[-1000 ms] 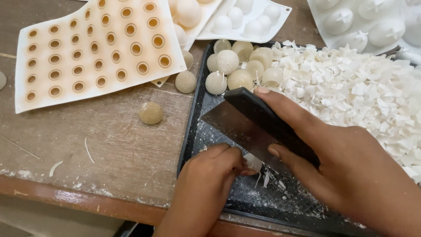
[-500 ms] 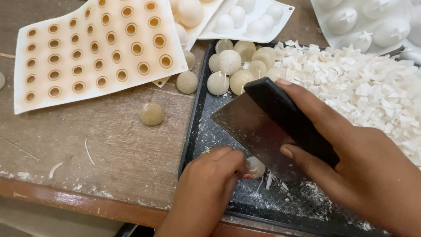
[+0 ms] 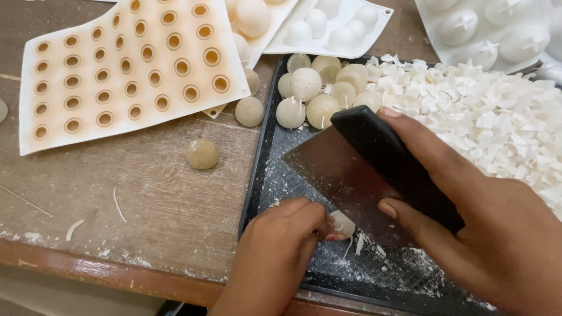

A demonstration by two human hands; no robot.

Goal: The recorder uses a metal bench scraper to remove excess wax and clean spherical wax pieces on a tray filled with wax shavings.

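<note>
Wooden table under everything. Black tray holds heap of white shavings, cluster of balls. Cream mould left of tray. Right hand grips scraper, blade down. Left hand pinches small ball against tray, touching blade.

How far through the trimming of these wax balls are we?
Done: a large heap of white shavings fills the black tray. In hand: the left hand pins one ball while the right hand holds the scraper against it. Left: a cluster of balls at the tray's far end, two more on the table.
</note>
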